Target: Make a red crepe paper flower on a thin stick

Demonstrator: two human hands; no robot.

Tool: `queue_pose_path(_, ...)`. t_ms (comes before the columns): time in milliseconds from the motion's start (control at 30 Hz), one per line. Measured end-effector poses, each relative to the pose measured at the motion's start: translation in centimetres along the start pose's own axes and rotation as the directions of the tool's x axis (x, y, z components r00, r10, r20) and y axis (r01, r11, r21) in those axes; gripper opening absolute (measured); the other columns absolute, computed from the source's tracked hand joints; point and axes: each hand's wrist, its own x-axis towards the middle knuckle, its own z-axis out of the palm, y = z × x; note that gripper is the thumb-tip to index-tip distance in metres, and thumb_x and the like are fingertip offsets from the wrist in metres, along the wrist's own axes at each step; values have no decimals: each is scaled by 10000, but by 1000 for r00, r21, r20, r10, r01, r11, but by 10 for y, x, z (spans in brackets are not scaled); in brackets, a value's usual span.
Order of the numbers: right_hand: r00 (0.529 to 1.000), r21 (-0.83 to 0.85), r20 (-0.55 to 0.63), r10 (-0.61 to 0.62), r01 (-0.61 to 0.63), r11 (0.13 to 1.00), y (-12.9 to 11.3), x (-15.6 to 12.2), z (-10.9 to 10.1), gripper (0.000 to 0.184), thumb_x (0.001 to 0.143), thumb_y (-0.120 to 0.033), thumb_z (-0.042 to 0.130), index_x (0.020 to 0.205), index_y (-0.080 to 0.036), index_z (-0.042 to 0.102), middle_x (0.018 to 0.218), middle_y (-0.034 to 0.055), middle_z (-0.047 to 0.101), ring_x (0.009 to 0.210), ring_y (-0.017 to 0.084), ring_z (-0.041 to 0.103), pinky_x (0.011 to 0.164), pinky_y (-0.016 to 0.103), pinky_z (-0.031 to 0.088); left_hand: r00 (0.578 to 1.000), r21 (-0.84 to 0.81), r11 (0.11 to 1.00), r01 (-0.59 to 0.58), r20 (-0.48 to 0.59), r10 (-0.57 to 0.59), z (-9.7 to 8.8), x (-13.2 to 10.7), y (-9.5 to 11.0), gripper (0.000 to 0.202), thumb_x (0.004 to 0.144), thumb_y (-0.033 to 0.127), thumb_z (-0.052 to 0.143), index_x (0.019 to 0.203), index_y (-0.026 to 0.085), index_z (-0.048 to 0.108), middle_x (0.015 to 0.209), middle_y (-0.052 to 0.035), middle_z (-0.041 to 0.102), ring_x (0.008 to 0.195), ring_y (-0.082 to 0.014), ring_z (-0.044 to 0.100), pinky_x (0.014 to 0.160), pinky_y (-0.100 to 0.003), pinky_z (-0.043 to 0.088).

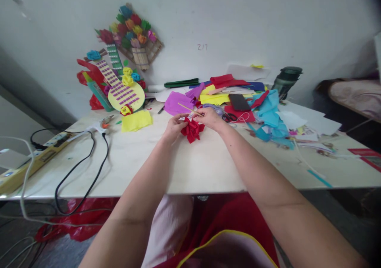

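Observation:
A red crepe-paper flower [192,131] is held just above the white table, near its middle. My left hand [174,127] grips its left side between closed fingers. My right hand [210,118] is closed at the flower's upper right, pinching a thin wooden stick [187,108] that points up and to the left. Whether the right fingers also touch the petals is hard to see. Just behind the hands lie a sheet of purple paper [177,102] and black-handled scissors [229,117].
A glue gun [99,127] with a black cord rests at left near a power strip [38,161]. Yellow paper [137,121], a phone [239,102], blue paper [270,111] and a dark bottle [286,81] surround the work area. A decorated paper guitar [126,97] leans on the wall.

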Motion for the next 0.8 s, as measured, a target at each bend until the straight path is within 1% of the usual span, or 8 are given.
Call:
queue_pose_path(100,1000,-46,6,6,-5,999,0,1,1,172,690,-186,618,814,-144,731,719,16,681,698,125,583,651,227,414,1000,13,1000,-2,5,2,1,0,-1,505,588,205,758,1055,108,591,577,11,624,498,-103,558,499,-198,395)
queue_pose_path(200,1000,-96,18,7,-5,995,1,1,2,173,697,-220,629,810,-144,735,725,26,691,707,136,589,645,230,413,1000,23,1000,-9,12,8,3,-1,0,508,591,213,759,1057,103,588,574,11,621,481,-97,542,480,-194,379)
queue_pose_path(467,998,-147,36,43,-38,988,4,3,4,187,700,-269,622,766,-130,728,676,28,670,660,128,572,596,219,390,999,62,998,-28,31,26,3,-1,0,476,607,197,736,1053,114,594,562,28,597,469,-82,515,481,-189,368)
queue_pose_path(567,998,-170,35,52,-46,984,5,5,4,183,694,-280,622,738,-131,719,662,25,658,643,122,559,581,216,376,999,70,997,-33,37,31,4,-1,-1,453,607,189,730,1034,115,601,558,30,594,461,-79,509,473,-187,365)
queue_pose_path(800,994,-257,45,96,-81,963,6,8,6,176,680,-280,595,688,-137,697,603,8,603,580,109,507,532,221,326,1000,60,998,4,23,-5,8,-1,0,396,588,153,726,961,111,600,573,17,614,463,-79,521,480,-184,378)
